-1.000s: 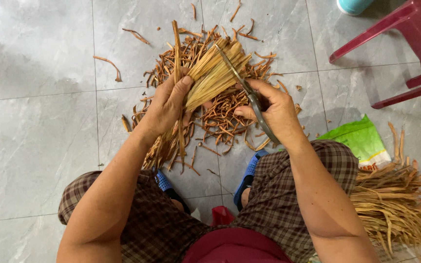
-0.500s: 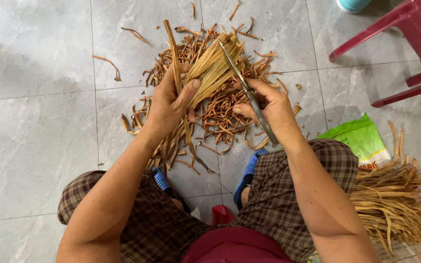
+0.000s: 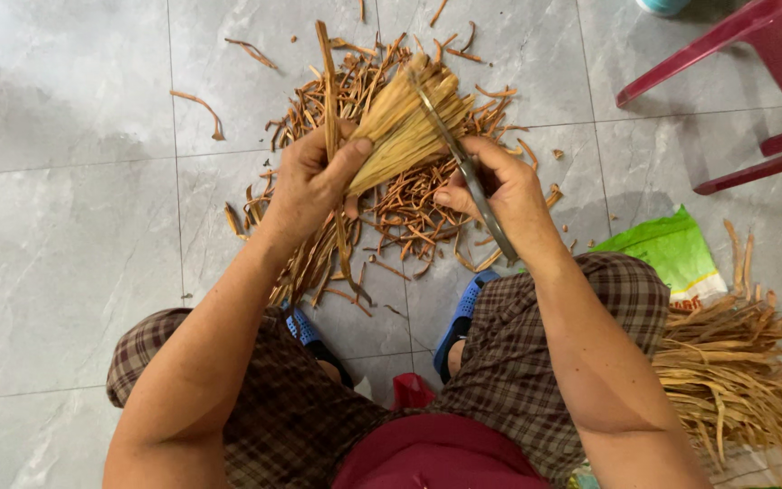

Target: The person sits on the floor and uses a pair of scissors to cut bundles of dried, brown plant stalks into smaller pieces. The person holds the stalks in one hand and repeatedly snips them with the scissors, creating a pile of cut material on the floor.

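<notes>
- We count one straw bundle (image 3: 406, 127), fist-clamped in left hand (image 3: 311, 186).
- One scissors (image 3: 465, 167), right hand (image 3: 500, 195) wrapped tight round handles.
- Two blue sandals (image 3: 463, 312).

Pale straw bundle (image 3: 402, 127) (fanned upward), grey blade (image 3: 463, 167) crossing it

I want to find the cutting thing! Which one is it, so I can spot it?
Look at the brown scrap pile on the grey tiled floor. Above it, the right hand holds scissors against the straw bundle in the left hand. They are the only grey metal thing there.
</notes>
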